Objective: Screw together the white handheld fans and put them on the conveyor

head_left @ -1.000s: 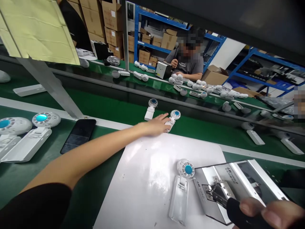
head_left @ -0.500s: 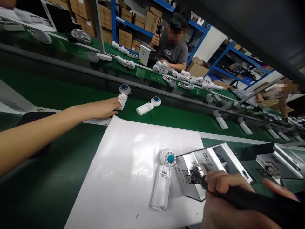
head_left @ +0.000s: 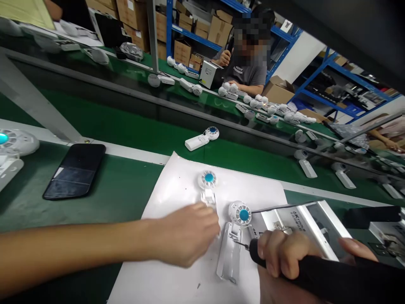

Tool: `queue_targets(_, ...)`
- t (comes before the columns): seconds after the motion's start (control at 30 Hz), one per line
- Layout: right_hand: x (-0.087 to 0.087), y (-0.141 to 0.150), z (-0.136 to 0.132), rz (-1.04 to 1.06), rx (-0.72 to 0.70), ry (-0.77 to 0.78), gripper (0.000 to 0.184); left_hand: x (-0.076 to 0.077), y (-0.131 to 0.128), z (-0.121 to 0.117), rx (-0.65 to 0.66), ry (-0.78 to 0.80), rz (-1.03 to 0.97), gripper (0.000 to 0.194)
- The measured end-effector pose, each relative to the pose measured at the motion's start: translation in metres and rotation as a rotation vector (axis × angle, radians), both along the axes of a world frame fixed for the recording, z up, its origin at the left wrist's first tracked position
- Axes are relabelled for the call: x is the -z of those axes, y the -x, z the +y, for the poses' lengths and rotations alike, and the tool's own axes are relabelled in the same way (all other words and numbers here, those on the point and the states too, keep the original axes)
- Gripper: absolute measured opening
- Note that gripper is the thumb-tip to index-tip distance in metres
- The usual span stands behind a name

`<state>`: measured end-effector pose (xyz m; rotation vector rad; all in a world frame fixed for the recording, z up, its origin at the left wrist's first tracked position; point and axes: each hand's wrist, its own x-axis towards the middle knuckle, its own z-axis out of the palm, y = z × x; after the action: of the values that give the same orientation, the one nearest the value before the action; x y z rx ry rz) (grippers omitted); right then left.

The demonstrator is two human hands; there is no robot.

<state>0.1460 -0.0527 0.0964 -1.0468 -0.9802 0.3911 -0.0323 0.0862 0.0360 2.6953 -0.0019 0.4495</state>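
Observation:
On the white sheet (head_left: 171,198), my left hand (head_left: 190,234) is closed over the handle of a white handheld fan (head_left: 208,179); its round head with a blue centre shows, most of the handle is hidden. Beside it lies a second handheld fan (head_left: 229,257) with its handle toward me. My right hand (head_left: 284,253) grips a black electric screwdriver (head_left: 319,264), whose bit points left at the hinge of this second fan. Whether the bit touches it I cannot tell. Right behind the screwdriver stands a silver screw feeder (head_left: 303,219), partly covered by my hand.
A black phone (head_left: 76,171) lies at the left, near another fan (head_left: 19,143) at the frame edge. One fan (head_left: 202,139) rests on the green belt (head_left: 133,126). Across the line a co-worker (head_left: 249,63) sits behind several white fans. A second feeder (head_left: 386,236) stands far right.
My left hand has brought a fan from the belt onto the white sheet. My right hand has moved the screwdriver from the feeder to the fan lying there.

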Motion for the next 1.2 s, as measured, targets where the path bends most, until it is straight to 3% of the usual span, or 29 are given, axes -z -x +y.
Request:
queue_targets(0.13, 0.005, 0.026, 0.040, 0.118, -0.084, -0.113, 0.053, 0.033, 0.001, -0.034, 0.135, -0.053, -0.072, 0.008)
queue_targets(0.23, 0.015, 0.040, 0.069, 0.120, -0.070, -0.101, 0.066, 0.038, 0.005, -0.038, 0.153, -0.062, -0.098, 0.011)
queue_targets(0.33, 0.023, 0.044, 0.083, 0.101, -0.064, -0.044, 0.067, 0.035, 0.006, -0.037, 0.156, -0.078, -0.097, 0.013)
queue_targets(0.67, 0.031, 0.042, 0.090, 0.090, -0.127, 0.010, 0.057, 0.036, 0.003, -0.037, 0.159, -0.063, -0.102, 0.013)
queue_targets(0.93, 0.024, 0.039, 0.085, 0.075, -0.149, 0.020, 0.064, 0.035, 0.003, -0.036, 0.164, -0.073, -0.102, 0.015)
queue_targets(1.2, 0.028, 0.037, 0.089, 0.086, -0.204, 0.025, 0.056, 0.035, 0.002, -0.035, 0.177, -0.058, -0.120, 0.013)
